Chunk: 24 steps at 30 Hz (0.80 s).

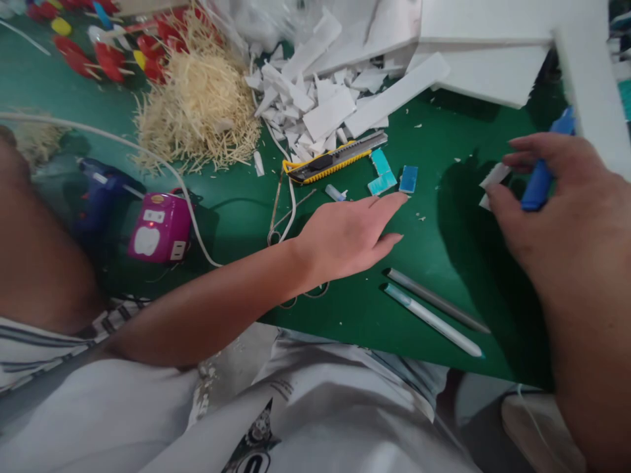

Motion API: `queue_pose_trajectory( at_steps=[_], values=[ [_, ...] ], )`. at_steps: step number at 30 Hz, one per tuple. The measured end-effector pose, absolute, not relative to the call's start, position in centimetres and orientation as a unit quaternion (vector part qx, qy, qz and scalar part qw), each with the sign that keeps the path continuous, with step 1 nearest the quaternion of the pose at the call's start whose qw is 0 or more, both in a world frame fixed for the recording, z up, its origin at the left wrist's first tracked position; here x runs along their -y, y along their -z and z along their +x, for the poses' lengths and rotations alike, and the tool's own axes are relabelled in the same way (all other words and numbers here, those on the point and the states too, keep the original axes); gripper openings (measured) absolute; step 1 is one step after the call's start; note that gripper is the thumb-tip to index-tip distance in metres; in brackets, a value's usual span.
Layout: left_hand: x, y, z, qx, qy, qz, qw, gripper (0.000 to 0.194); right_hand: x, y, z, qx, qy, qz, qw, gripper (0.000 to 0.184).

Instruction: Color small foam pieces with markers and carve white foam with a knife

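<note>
My left hand reaches across the table with palm down and fingers apart. Its fingertips come close to a small blue rectangle and a turquoise L-shaped piece. A small white piece, perhaps foam board, is pinched between the thumb and fingers of my right hand. In that same hand rests a blue stick-shaped tool, whose kind I cannot make out. A yellow utility knife lies beyond my left hand. Below, a white pen lies beside a grey rod.
White foam scraps and larger boards fill the back. At left are straw-like shavings, red pieces on sticks, a blue glue gun and a pink power adapter. Scissors lie partly under my left arm. Another person's arm is at far left.
</note>
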<state>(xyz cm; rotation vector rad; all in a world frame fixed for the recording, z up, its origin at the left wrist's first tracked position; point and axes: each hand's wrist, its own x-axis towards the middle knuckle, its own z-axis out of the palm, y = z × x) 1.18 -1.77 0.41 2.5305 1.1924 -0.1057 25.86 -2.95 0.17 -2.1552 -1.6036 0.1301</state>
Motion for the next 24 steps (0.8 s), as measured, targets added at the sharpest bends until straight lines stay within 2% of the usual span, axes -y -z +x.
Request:
queue_pose_trajectory(
  at_steps=[5, 10, 14, 19, 24],
  values=[
    [1.8, -0.2, 1.0, -0.413, 0.024, 0.895, 0.166, 0.050, 2.8, 0.2, 25.6, 0.606, -0.019, -0.772, 0.189, 0.049],
    [1.8, 0.2, 1.0, -0.411, 0.012, 0.898, 0.159, 0.049, 2.7, 0.6, 26.4, 0.617, -0.002, -0.760, 0.205, 0.058],
    [1.9, 0.5, 0.8, -0.407, -0.008, 0.900, 0.157, 0.045, 2.9, 1.0, 27.1, 0.607, -0.021, -0.761, 0.227, 0.058],
    [1.9, 0.8, 0.4, -0.390, -0.054, 0.906, 0.156, 0.025, 3.6, 2.2, 27.0, 0.665, -0.104, -0.667, 0.321, 0.055],
    [1.7, 0.8, 0.6, -0.384, -0.035, 0.909, 0.156, 0.021, 4.9, 2.0, 25.2, 0.666, -0.216, -0.574, 0.425, 0.048]
  ],
)
